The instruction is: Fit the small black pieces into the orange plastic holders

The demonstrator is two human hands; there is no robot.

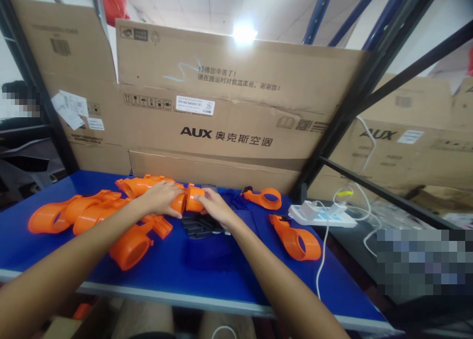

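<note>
My right hand [216, 208] grips an orange plastic ring part [195, 199] near the back middle of the blue table. Close to its left, my left hand [162, 197] curves over another orange ring part [179, 202] in the back row, thumb toward me and fingers on the far side. More orange ring parts [129, 248] of the same kind lie in a cluster under and around my left forearm. Just below my right hand is a pile of black ribbed pieces [201, 225], partly covered by it. A small dark flat object [209, 186] shows behind that hand.
Two orange parts with dark fittings, a farther one [264, 199] and a nearer one [298, 240], lie on the right of the blue table [166, 280]. A white power strip [321, 215] with cables sits at the right edge. A large cardboard sheet [221, 107] stands behind.
</note>
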